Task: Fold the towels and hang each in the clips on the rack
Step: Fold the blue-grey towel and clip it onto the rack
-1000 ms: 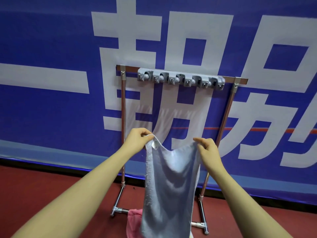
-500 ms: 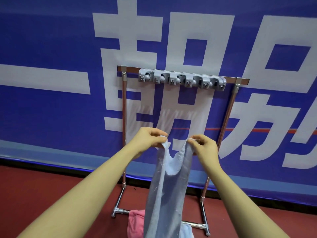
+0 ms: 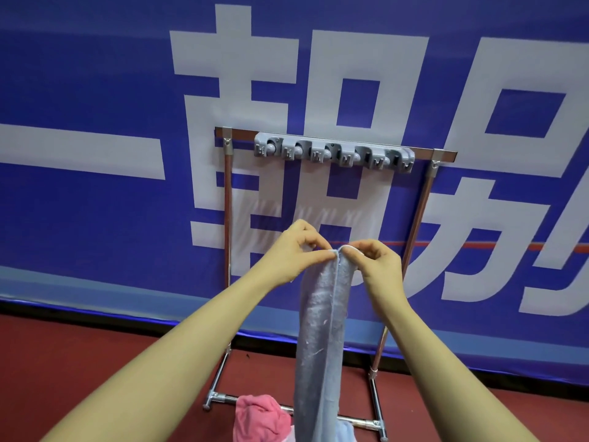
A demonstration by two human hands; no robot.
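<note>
- left hand (image 3: 298,250) pinches one top corner of the blue towel (image 3: 322,330); right hand (image 3: 377,266) pinches the other. both grips closed on cloth, thumb against fingers.
- the two corners meet between my hands, touching, so the towel is folded in half lengthwise, open edges running down the middle seam.
- towel location: hanging from my grips in front of the rack (image 3: 417,224), at about mid-height between its two uprights. long axis vertical; the lower end drops out of view past the rack's base bar.
- key relation: the clip strip (image 3: 333,153) lies straight above and beyond my hands, on the rack's top rail, nearer its right end than its left. all clips look empty.
- judgement: the fold is one step in; the next move calls for a lift up and forward, keeping the gathered top edge uppermost so it can enter a clip.
- neither hand is clearly nearer the strip; the middle clips sit almost directly over the pinched corners.
- risk, as a guess: if one hand takes both corners, the layers may slide apart.
- pink towel (image 3: 263,419) lies bunched on the floor at the rack's base, near the left foot; a pale blue cloth (image 3: 345,433) is just beside it, mostly hidden.
</note>
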